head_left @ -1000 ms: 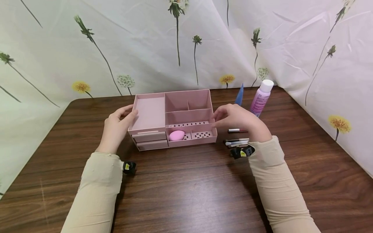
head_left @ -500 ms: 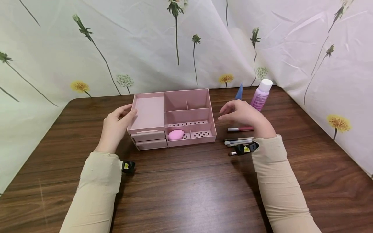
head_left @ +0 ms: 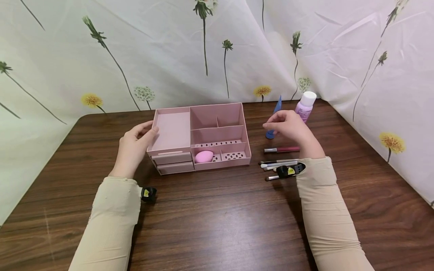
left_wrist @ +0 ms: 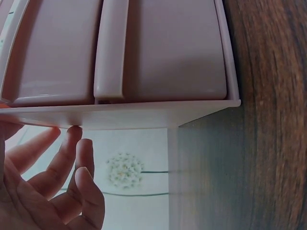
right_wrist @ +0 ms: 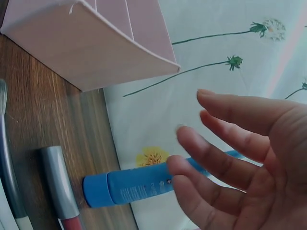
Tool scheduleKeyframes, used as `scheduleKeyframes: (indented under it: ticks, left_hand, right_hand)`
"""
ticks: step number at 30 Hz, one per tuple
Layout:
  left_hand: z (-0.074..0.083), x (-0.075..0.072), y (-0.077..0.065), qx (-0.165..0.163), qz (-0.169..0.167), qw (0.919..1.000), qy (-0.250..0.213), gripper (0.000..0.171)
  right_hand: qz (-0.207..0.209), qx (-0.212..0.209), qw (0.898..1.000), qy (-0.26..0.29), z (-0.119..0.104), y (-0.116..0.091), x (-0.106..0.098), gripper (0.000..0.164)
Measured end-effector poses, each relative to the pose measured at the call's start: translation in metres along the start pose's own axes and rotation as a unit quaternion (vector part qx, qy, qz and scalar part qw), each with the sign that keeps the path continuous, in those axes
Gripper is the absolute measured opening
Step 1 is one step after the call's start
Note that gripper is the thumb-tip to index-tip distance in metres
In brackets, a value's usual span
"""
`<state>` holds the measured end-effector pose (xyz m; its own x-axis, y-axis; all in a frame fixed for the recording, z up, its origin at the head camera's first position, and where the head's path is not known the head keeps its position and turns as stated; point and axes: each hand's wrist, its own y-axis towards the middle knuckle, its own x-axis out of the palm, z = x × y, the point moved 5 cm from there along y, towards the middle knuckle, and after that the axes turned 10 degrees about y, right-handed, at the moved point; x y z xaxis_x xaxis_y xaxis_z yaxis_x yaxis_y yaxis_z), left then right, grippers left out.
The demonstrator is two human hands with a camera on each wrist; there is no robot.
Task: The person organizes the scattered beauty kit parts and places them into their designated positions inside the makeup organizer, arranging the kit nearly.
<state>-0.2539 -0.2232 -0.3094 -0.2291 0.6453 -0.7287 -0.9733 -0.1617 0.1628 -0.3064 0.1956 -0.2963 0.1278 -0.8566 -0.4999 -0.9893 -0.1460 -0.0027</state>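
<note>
My left hand (head_left: 131, 148) touches the left side of a pink desktop organizer (head_left: 173, 130), thumb at its top rim. In the left wrist view, fingertips (left_wrist: 74, 132) meet the organizer's outer wall beside two drawers (left_wrist: 175, 50). My right hand (head_left: 293, 128) holds nothing, its fingers loosely bent at a blue squeeze tube (head_left: 277, 105) standing on its cap. From the right wrist, the fingers overlap the tube (right_wrist: 139, 184). A pink makeup sponge (head_left: 204, 157) sits in the organizer's front compartment.
A purple bottle with a white cap (head_left: 308, 99) stands behind my right hand. A red tube with a silver cap (head_left: 281, 149) lies in front of it. Several makeup brushes (head_left: 276, 164) lie closer, partly under my right wrist. A floral cloth (head_left: 176, 49) hangs behind the table.
My right hand has left the organizer's right side and moved right and back to the blue tube. My left hand has stayed at the organizer.
</note>
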Motion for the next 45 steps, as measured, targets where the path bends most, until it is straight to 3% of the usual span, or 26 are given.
scheduleKeyframes:
  ticks: [13,27,37,42,45]
  left_hand:
    - [0.001,0.0,-0.001,-0.001,0.003,1.0,-0.003,0.056]
    - [-0.001,0.001,0.0,-0.002,-0.001,1.0,0.006,0.056]
    - [0.001,0.0,-0.001,0.0,-0.001,1.0,0.004,0.057]
    - [0.001,0.0,-0.001,0.001,0.0,1.0,0.005,0.057]
    - [0.001,0.0,-0.002,0.001,0.0,1.0,0.004,0.057]
  right_hand:
    - [0.094,0.018,0.988,0.125,0.012,0.0,-0.015,0.023]
    - [0.159,0.034,0.952,0.258,0.028,0.002,-0.018,0.021]
    - [0.143,0.044,0.962,0.23,0.032,0.004,-0.012,0.056]
    - [0.136,0.046,0.955,0.258,0.035,0.008,-0.007,0.063]
    - [0.124,0.056,0.959,0.249,0.036,0.011,-0.003,0.066]
